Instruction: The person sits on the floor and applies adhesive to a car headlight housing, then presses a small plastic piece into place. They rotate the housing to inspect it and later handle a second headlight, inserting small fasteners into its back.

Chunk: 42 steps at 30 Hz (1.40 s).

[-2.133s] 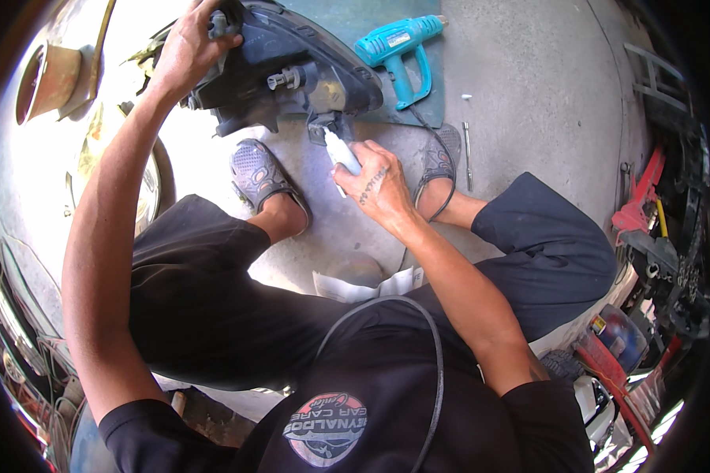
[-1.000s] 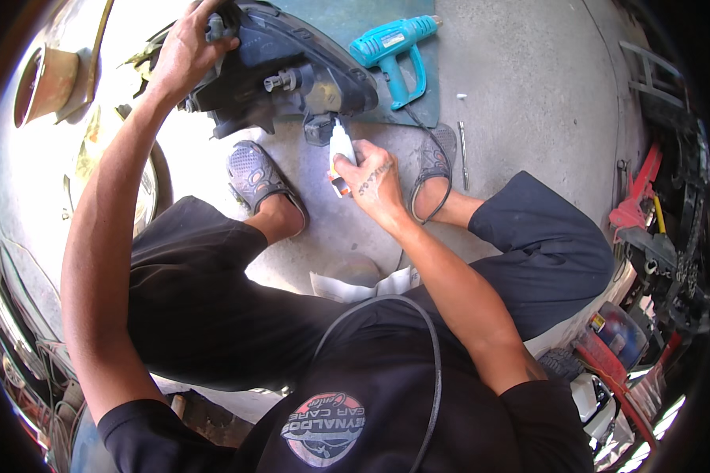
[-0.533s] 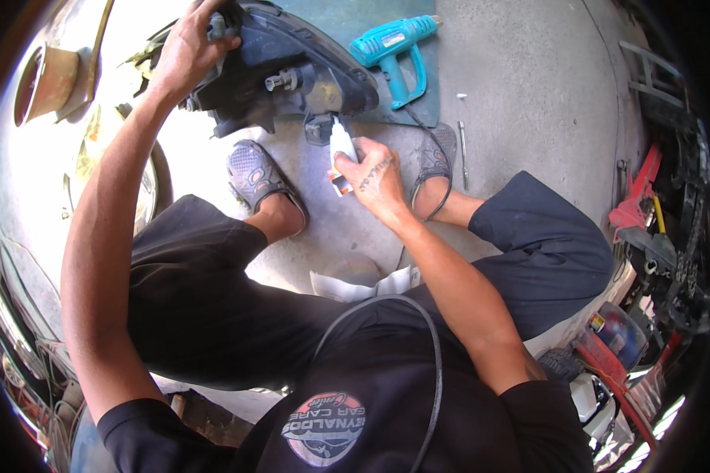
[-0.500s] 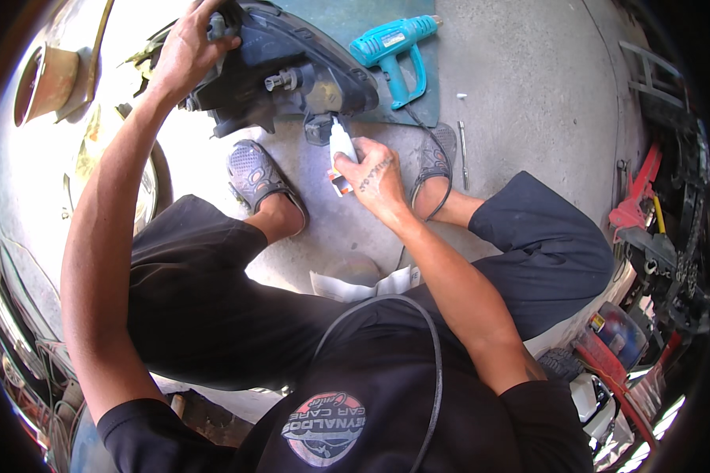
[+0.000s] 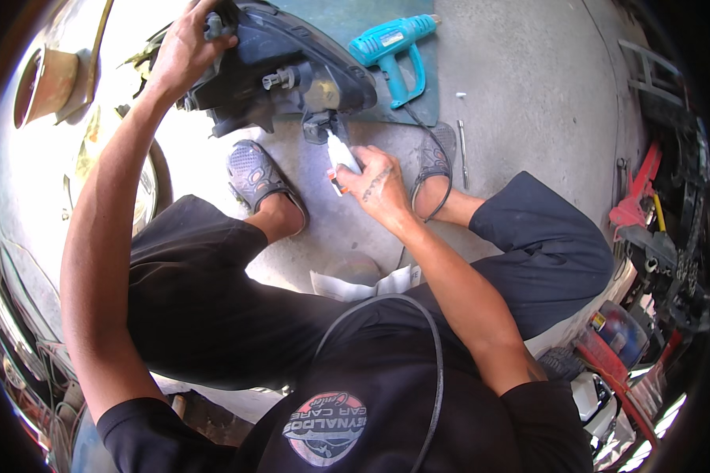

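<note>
A black car headlight housing is tilted up in front of me, its back side showing sockets and a mounting tab at its lower edge. My left hand grips the housing's upper left part, its fingers curled over a grey fitting. In my right hand is a small white squeeze bottle with an orange and black label, probably glue. Its narrow nozzle points up and left, at or very near the mounting tab; whether it touches, I cannot tell.
A teal heat gun lies on a dark green mat, its cord running between my legs. Farther right are a thin metal tool and a small white cap. A brown pot stands left; red tools crowd the right edge.
The bottle has tilted further left and its nozzle has moved slightly down and left along the mounting tab. The headlight and my left hand have barely shifted.
</note>
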Each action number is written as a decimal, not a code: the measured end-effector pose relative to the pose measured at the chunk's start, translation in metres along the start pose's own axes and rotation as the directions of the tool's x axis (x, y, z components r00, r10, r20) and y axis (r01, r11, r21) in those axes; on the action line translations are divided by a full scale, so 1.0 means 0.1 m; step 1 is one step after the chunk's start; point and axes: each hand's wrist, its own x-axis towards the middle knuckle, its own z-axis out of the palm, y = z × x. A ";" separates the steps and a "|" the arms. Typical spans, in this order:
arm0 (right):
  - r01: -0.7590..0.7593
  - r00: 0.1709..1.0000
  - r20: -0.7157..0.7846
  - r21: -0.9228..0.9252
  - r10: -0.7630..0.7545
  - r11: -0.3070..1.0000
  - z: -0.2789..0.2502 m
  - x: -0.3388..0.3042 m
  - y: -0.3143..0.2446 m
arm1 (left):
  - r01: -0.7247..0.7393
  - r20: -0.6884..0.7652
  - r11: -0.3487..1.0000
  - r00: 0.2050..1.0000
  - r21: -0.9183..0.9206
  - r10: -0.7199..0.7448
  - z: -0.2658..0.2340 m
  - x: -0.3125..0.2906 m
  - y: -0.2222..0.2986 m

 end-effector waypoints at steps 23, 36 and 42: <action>0.094 0.943 -0.331 0.173 -0.032 0.980 -0.70 0.34 0.66 | 0.140 0.110 0.946 0.988 -0.293 -0.112 -0.20 0.10 -0.25; -0.276 0.719 -0.627 0.140 0.301 0.951 -0.98 1.48 2.62 | 0.335 0.235 0.893 0.933 -0.300 -0.271 -0.40 0.20 -0.64; -0.296 0.786 -0.598 -0.142 0.156 0.945 -1.02 1.35 2.77 | 0.255 0.245 0.919 0.952 -0.300 -0.184 -0.37 0.22 -0.70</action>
